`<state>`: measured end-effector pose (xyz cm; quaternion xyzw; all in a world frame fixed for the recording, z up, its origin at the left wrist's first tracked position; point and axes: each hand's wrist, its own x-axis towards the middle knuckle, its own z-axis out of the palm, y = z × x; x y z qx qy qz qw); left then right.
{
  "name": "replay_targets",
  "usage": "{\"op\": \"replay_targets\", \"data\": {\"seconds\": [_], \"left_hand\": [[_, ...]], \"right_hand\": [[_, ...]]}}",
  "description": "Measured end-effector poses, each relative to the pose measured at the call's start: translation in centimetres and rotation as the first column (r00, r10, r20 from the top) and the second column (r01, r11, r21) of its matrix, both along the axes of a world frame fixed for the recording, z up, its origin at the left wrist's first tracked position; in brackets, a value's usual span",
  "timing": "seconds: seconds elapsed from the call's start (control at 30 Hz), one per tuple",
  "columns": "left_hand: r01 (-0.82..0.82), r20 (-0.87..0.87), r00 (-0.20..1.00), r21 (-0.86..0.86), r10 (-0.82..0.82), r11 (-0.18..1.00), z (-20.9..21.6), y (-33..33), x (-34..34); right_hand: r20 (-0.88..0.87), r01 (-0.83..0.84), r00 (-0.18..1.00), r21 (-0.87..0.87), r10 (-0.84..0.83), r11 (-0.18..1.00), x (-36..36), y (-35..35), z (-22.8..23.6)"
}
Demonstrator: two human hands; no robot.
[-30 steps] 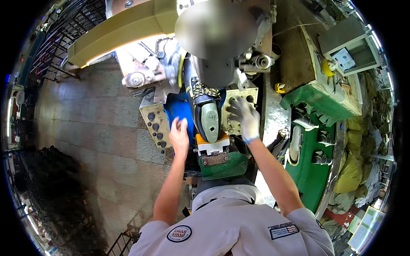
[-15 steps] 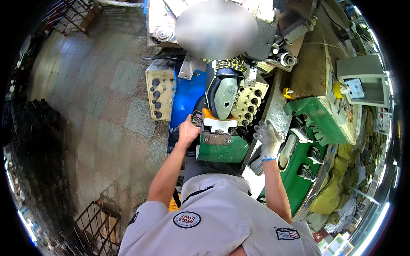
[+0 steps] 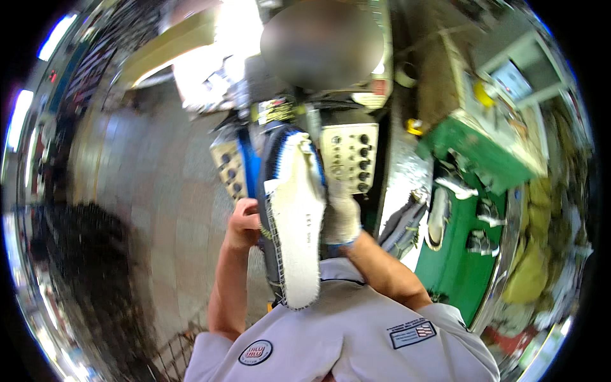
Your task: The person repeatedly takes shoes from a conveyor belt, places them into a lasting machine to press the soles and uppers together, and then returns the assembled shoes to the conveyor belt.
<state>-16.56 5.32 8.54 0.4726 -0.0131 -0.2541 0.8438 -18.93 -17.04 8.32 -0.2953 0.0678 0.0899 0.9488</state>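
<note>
Floor: tiled stretch (image 3: 172, 210) all down my left, pretty smeary at this angle.
Green table: off to my right (image 3: 439, 274), with a few shoes sitting on it, nothing of mine touching it.
Control panels: pale knobby boxes out past my hands, the right one (image 3: 350, 156) in plain view, the left one (image 3: 227, 162) narrower and tilted.
Shoe upper: here's what's new. Half a second ago my left hand was down beside the machine and my right was off near the table; now this dark upper (image 3: 296, 223) is up front in the middle, pale bottom facing me, stitched end near, blue-edged end far. So the piece I'm working on is in hand, between both sets of fingers, and it blocks my view of whatever's behind it.
Dark shoe: lying right of my right hand, by the table's left edge (image 3: 404, 229).
Right hand: gloved (image 3: 342, 219), up against the upper's right side. Fingertips are lost behind it, so can't tell how tight they are.
Left hand: bare (image 3: 244, 223), fingers curled in narrow, gripping the upper's left edge.
Laces: yellow-and-black bunch (image 3: 277, 111) past the far end; can't tell which shoe they're on.
</note>
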Motion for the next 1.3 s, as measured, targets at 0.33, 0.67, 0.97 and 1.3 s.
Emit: {"op": "replay_targets", "data": {"seconds": [0.33,0.67,0.97,1.3], "left_hand": [[0.226,-0.059,0.973,0.08,-0.222,0.971,0.2,-21.4,-1.4],[0.722,-0.011,0.595,0.448,-0.804,0.528,-6.2,-38.8,-9.4],[0.653,-0.166,0.464,0.727,-0.87,0.21,-13.4,-39.1,-11.1],[0.583,-0.345,0.644,0.799,-0.683,0.146,-15.8,-38.1,-10.9]], "right_hand": [[-0.024,0.382,0.916,-0.256,-0.401,0.888,-6.8,-14.7,1.0],[0.015,0.575,0.674,-0.638,-0.739,0.512,-21.4,-29.7,-7.6],[-0.72,-0.662,0.171,-0.589,-0.673,0.462,-44.2,-53.0,-19.0],[-0.257,-0.145,-0.285,-0.941,-0.923,0.307,-44.2,-70.7,-35.0]]}}
